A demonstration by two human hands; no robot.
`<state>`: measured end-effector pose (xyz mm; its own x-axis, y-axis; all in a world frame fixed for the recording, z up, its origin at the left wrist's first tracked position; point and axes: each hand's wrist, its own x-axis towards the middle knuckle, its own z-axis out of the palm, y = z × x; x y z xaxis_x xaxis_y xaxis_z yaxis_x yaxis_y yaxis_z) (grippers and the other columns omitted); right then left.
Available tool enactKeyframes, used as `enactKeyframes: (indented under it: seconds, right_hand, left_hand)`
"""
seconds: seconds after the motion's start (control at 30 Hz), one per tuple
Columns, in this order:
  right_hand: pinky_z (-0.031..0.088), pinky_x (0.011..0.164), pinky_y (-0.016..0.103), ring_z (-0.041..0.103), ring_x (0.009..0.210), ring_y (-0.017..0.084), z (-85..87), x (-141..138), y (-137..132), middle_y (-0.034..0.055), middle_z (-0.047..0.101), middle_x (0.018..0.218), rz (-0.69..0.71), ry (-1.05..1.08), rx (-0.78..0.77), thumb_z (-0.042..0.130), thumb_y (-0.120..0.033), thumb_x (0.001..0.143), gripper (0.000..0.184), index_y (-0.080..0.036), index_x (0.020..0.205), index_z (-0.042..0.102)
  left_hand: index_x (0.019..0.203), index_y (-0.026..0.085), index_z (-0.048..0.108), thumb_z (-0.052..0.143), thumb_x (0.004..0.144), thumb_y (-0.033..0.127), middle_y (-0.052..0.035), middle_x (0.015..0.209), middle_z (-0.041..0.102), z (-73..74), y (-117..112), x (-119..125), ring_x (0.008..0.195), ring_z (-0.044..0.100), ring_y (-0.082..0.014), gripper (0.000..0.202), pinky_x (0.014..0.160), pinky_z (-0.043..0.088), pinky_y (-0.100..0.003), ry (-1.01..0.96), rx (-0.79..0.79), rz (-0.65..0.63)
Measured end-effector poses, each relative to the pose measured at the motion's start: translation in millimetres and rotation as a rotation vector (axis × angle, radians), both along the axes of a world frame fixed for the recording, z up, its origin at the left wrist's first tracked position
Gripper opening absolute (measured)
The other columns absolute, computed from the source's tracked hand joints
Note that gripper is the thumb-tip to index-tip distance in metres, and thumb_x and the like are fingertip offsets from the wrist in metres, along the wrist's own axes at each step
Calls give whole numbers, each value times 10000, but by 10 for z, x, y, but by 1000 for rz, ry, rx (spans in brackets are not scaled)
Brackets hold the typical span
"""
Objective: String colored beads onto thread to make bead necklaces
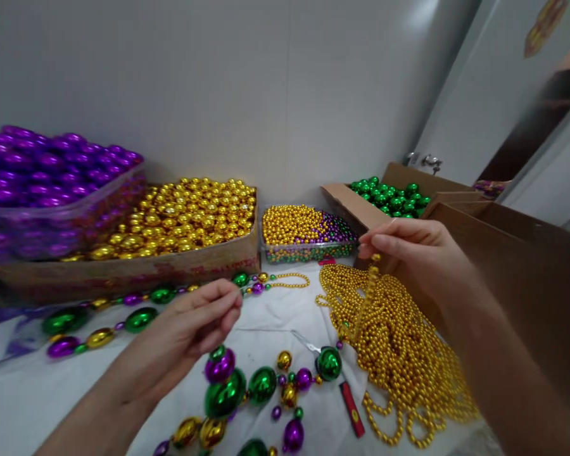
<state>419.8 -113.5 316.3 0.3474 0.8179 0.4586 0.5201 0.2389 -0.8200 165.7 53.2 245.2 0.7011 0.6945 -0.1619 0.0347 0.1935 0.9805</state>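
Observation:
My right hand (403, 244) is raised at the right with thumb and forefinger pinched. From it a short gold bead chain (371, 285) hangs down toward the beads below. At left centre my left hand (204, 316) is closed in a pinch; whatever lies between its fingertips is too small to make out. Just below this hand, a strand of large green, purple and gold beads (225, 392) curves over the white cloth (171, 373). A large green bead (329, 363) sits at the strand's right side, beside a thin metal tool (306, 342) that is partly covered.
A heap of gold bead chains (399, 335) lies under my right arm. Along the wall stand a purple-bead bin (66, 215), a gold-bead box (209, 256), a small mixed-bead tray (308, 252) and a green-bead carton (351, 199). A red lighter-like object (351, 408) lies in front.

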Motion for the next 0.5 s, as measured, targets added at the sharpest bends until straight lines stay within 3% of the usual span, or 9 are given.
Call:
enactKeyframes:
  seconds: [0.13,0.2,0.3,0.4,0.5]
  right_hand:
    - [444,733,299,595,813,154,40,-268,210,22,681,810,110,-182,-18,660,-228,800,91,-238,765,743]
    - [438,619,257,586,701,119,42,-364,297,15,687,775,192,-79,-94,643,-239,816,101,-222,772,732]
    - [318,414,204,510,501,67,22,-438,412,9,687,713,290,170,-185,614,-294,837,134,-192,806,695]
    - [292,391,194,528,482,68,-2,-418,506,-1,661,664,364,400,-195,590,-342,850,163,-188,850,643]
    - [298,405,202,501,461,61,36,-335,547,-33,592,591,358,461,-137,599,-357,845,164,-195,827,618]
  left_hand:
    - [763,141,515,639,788,296,4,737,579,79,-36,259,411,258,2,200,356,99,-140,-189,-50,-176]
    - [750,144,504,637,795,293,12,726,567,138,-82,371,423,290,-3,205,366,114,-150,-240,-44,-240]
    - [731,156,515,641,785,302,45,594,485,248,-165,504,442,358,-30,201,385,155,-170,-282,2,-373]
    - [707,155,527,624,792,291,50,558,472,311,-214,578,446,362,-40,187,414,200,-191,-285,68,-474]
    - [742,146,548,588,817,284,2,738,610,289,-216,582,456,347,-29,163,430,219,-200,-258,124,-532]
